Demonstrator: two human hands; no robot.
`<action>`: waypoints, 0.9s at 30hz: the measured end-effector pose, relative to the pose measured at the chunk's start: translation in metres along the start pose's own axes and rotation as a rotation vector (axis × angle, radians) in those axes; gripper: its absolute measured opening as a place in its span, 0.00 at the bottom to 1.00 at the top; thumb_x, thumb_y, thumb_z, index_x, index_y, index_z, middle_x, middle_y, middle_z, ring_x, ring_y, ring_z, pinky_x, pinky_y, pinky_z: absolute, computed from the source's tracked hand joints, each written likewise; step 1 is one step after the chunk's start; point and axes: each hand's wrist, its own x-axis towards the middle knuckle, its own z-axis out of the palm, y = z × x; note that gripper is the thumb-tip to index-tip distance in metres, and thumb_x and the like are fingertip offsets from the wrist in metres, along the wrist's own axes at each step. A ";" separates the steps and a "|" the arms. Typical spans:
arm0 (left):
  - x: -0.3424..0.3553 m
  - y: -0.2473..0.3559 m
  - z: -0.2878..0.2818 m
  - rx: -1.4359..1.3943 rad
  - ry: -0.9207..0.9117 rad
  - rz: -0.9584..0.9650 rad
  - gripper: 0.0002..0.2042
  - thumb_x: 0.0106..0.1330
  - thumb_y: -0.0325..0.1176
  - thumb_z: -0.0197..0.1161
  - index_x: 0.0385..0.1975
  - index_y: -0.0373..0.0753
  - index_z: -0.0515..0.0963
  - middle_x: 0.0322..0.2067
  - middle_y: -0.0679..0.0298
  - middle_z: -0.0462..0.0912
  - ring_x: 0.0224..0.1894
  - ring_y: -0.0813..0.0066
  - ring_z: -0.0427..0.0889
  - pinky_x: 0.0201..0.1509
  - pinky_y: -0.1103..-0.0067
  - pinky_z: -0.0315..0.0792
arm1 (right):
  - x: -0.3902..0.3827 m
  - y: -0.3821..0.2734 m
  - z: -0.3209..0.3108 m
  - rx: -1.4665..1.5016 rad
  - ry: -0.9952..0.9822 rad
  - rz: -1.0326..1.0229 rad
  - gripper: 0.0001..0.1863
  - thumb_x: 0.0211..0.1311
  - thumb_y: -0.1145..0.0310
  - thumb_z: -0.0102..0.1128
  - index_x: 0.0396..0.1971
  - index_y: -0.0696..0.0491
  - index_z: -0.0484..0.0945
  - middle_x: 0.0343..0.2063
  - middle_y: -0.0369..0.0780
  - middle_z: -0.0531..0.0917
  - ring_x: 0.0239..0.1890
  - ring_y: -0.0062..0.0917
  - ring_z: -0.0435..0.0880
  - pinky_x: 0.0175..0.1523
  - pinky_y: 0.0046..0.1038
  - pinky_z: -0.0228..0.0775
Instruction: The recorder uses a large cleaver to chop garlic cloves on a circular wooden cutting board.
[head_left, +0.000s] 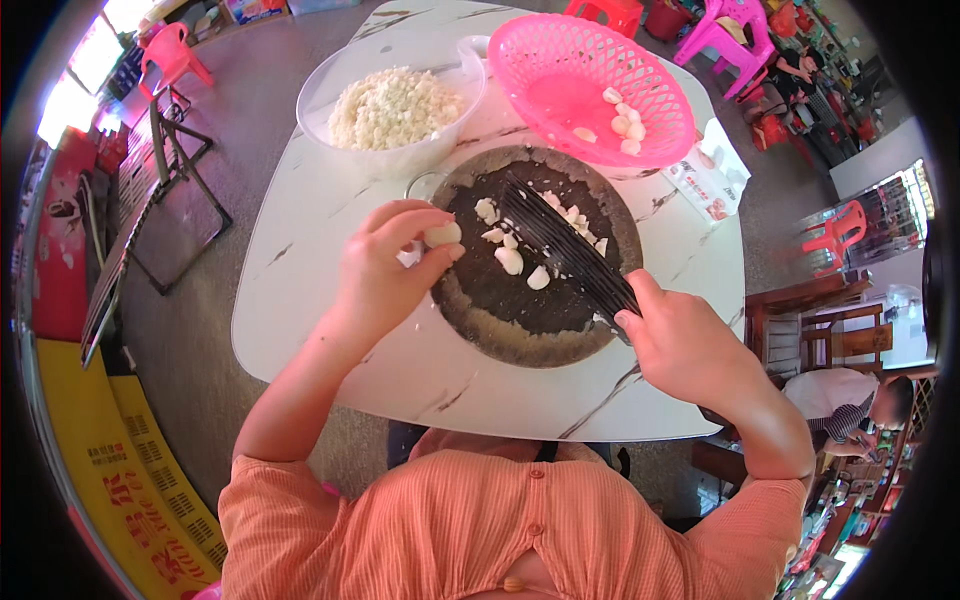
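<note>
My left hand (395, 252) pinches a peeled garlic clove (443, 235) between thumb and fingertips, at the left rim of a round dark chopping board (530, 345). In my right hand (682, 330) is the end of a long black ribbed tool (572, 245), flat like a cleaver; I cannot tell its exact kind. It slants over the board, its far end near the board's middle. Whole and broken garlic pieces (509, 261) lie on the board on both sides of the tool. Some pieces may be hidden under it.
On the white marbled table (300, 250), a clear plastic bowl (312, 98) of chopped garlic stands at the far left. A pink basket (530, 70) with several peeled cloves overlaps the board's far edge. Right of it lies a white printed packet (708, 172). A person (835, 400) sits at the right.
</note>
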 end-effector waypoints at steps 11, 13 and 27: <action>0.100 0.021 -0.010 -0.167 0.066 0.011 0.11 0.63 0.27 0.69 0.45 0.36 0.82 0.40 0.70 0.82 0.38 0.86 0.75 0.43 0.84 0.72 | 0.004 0.009 -0.002 -0.024 0.093 -0.071 0.12 0.66 0.70 0.52 0.42 0.61 0.64 0.23 0.55 0.81 0.29 0.55 0.82 0.35 0.51 0.72; 0.135 0.025 0.007 -0.164 0.052 0.034 0.13 0.64 0.32 0.69 0.48 0.39 0.82 0.41 0.68 0.83 0.40 0.85 0.77 0.45 0.84 0.73 | 0.009 0.003 0.000 -0.065 0.014 -0.013 0.12 0.67 0.70 0.52 0.43 0.61 0.64 0.24 0.55 0.81 0.29 0.55 0.82 0.35 0.51 0.73; 0.086 0.008 0.019 0.063 -0.065 -0.010 0.12 0.62 0.29 0.67 0.44 0.36 0.82 0.40 0.58 0.83 0.38 0.73 0.83 0.45 0.77 0.78 | 0.016 0.023 -0.010 -0.067 0.099 -0.044 0.12 0.68 0.69 0.51 0.43 0.62 0.65 0.22 0.56 0.80 0.30 0.56 0.81 0.36 0.52 0.71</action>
